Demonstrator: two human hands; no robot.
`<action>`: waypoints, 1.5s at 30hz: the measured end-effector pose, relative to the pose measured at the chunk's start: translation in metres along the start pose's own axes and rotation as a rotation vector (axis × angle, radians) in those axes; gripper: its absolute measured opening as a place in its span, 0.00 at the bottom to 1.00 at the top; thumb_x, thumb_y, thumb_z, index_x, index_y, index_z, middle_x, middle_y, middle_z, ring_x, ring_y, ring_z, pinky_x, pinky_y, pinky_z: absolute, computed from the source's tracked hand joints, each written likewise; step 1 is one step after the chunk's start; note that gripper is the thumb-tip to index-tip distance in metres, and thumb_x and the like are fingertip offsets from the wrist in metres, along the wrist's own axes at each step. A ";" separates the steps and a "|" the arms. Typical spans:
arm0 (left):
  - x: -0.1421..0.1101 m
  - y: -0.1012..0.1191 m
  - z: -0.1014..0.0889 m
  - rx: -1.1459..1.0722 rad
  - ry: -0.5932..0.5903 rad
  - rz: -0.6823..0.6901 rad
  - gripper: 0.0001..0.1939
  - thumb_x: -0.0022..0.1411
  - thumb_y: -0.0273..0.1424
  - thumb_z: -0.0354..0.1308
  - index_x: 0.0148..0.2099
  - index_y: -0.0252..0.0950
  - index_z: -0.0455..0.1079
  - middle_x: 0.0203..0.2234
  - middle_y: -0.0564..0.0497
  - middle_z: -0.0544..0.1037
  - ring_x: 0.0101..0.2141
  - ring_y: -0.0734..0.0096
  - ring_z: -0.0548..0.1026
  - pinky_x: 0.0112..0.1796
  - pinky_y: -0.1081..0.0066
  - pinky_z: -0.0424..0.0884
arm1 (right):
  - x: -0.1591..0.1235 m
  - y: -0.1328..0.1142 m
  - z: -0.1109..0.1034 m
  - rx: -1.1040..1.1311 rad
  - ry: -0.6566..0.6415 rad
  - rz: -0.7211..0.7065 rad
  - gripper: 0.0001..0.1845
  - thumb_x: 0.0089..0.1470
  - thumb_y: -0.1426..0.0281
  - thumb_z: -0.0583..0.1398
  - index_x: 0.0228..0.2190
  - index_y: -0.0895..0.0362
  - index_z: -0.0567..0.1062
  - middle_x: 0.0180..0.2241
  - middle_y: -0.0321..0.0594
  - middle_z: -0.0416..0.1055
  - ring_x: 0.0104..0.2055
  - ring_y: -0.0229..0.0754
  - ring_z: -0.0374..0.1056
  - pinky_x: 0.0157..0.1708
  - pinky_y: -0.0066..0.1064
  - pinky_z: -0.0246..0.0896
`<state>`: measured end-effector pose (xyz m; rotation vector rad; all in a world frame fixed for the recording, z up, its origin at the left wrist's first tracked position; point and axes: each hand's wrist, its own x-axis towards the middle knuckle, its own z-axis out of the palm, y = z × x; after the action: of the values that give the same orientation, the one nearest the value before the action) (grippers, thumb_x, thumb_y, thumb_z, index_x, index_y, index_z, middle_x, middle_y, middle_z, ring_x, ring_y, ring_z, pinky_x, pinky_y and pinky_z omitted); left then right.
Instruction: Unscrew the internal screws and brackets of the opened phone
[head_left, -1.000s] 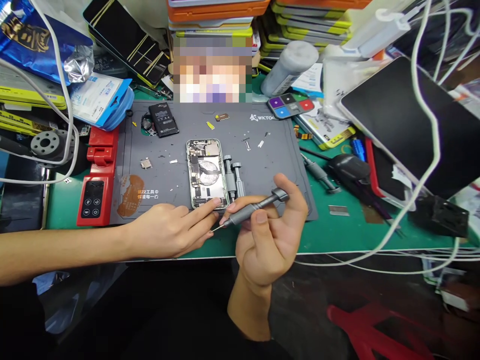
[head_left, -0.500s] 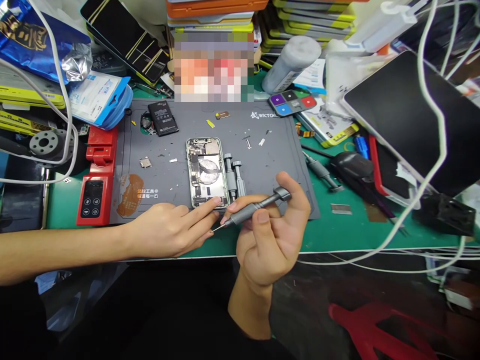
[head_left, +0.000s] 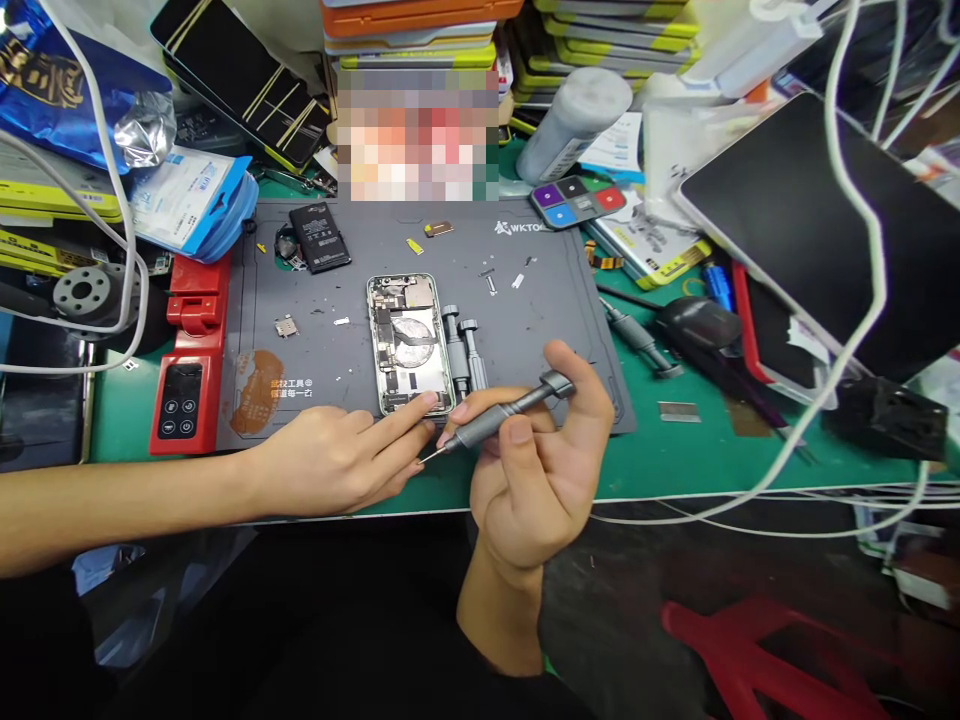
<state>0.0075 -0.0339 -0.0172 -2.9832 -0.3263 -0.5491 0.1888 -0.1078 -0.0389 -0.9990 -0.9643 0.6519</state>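
Note:
An opened smartphone (head_left: 412, 345) lies on the grey mat (head_left: 525, 330), its circuit boards and a round coil exposed. My left hand (head_left: 341, 455) reaches in from the left with its fingers stretched out. Its index fingertip rests on the phone's lower end, the other fingers lie by the bottom edge, and the thumb is hidden. My right hand (head_left: 536, 470) is closed around a grey precision screwdriver (head_left: 495, 420). The screwdriver points down and left, its thin tip close to my left fingertips and just off the phone. Two more grey screwdrivers (head_left: 465, 350) lie right of the phone.
A black battery (head_left: 321, 238) and small metal parts (head_left: 286, 325) lie on the mat. Left of it stands a red device with buttons (head_left: 180, 400). At the right are another screwdriver (head_left: 641, 340), a black-screened tablet (head_left: 817, 230) and a hanging white cable (head_left: 814, 400).
The whole view has shifted slightly. Both hands keep nearly the same pose, and the screwdriver stays in my right hand beside the phone.

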 end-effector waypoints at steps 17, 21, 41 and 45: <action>0.002 -0.002 -0.002 0.121 -0.016 0.072 0.18 0.74 0.32 0.55 0.60 0.30 0.74 0.61 0.41 0.76 0.23 0.77 0.72 0.18 0.71 0.69 | 0.002 0.005 -0.004 -0.016 0.139 -0.079 0.25 0.67 0.74 0.55 0.63 0.48 0.68 0.33 0.35 0.76 0.27 0.37 0.72 0.27 0.31 0.75; 0.001 -0.005 -0.005 0.151 -0.069 0.119 0.19 0.70 0.24 0.56 0.61 0.30 0.73 0.63 0.40 0.75 0.23 0.76 0.71 0.19 0.71 0.68 | 0.006 0.008 -0.004 -0.127 0.241 -0.191 0.26 0.67 0.73 0.53 0.64 0.46 0.67 0.32 0.35 0.73 0.24 0.36 0.68 0.22 0.30 0.71; 0.005 -0.005 -0.001 0.121 -0.028 0.047 0.21 0.74 0.31 0.57 0.64 0.29 0.72 0.62 0.42 0.75 0.24 0.77 0.69 0.20 0.71 0.72 | 0.029 0.022 -0.016 -0.611 0.001 -0.565 0.33 0.62 0.72 0.63 0.65 0.42 0.63 0.53 0.41 0.62 0.39 0.37 0.78 0.29 0.30 0.80; 0.006 -0.006 -0.001 0.079 -0.001 0.016 0.19 0.74 0.32 0.56 0.62 0.29 0.74 0.60 0.46 0.78 0.24 0.76 0.70 0.19 0.70 0.73 | 0.031 0.022 -0.016 -0.656 -0.031 -0.581 0.34 0.63 0.74 0.63 0.65 0.43 0.61 0.55 0.43 0.62 0.40 0.37 0.77 0.30 0.30 0.80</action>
<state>0.0111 -0.0270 -0.0139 -2.9080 -0.3169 -0.5202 0.2160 -0.0795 -0.0510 -1.1916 -1.4621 -0.1565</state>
